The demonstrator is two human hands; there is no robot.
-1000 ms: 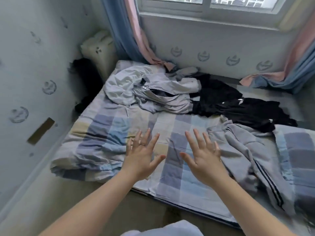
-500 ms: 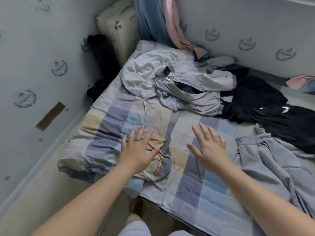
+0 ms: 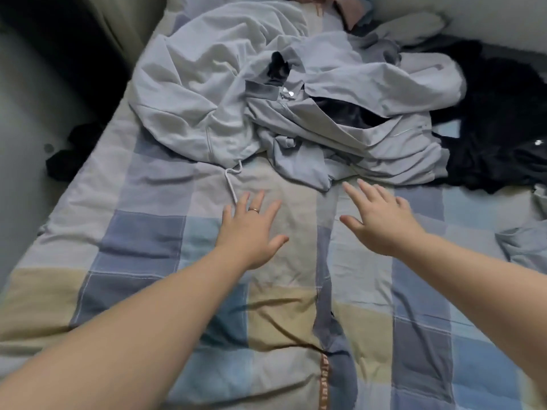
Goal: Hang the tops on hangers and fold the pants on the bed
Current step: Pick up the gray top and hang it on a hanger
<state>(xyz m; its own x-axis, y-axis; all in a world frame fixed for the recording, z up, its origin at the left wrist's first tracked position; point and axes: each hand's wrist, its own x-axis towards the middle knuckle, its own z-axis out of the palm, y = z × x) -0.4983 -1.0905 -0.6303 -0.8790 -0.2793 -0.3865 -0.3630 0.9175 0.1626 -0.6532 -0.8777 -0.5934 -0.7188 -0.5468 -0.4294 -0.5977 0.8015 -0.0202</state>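
A crumpled pale grey hooded top [image 3: 201, 84] lies at the far left of the checked bed cover [image 3: 142, 238], its drawstring [image 3: 231, 187] trailing toward me. A grey jacket [image 3: 355, 113] with snap buttons is heaped beside it, and black clothes [image 3: 497, 122] lie to its right. My left hand [image 3: 251, 229], with a ring, stretches out flat with spread fingers just short of the drawstring's end. My right hand [image 3: 381, 220] also reaches forward with fingers spread, a little below the jacket's hem. Neither hand holds anything.
A grey garment's edge [image 3: 524, 247] shows at the right border. Dark cloth [image 3: 68, 152] lies in the gap between the bed and the wall on the left. A pink and blue curtain end [image 3: 349, 7] touches the bed's far side.
The view has closed in on the clothes heap. Both hands have moved forward across the cover toward the grey top and jacket, still spread and holding nothing.
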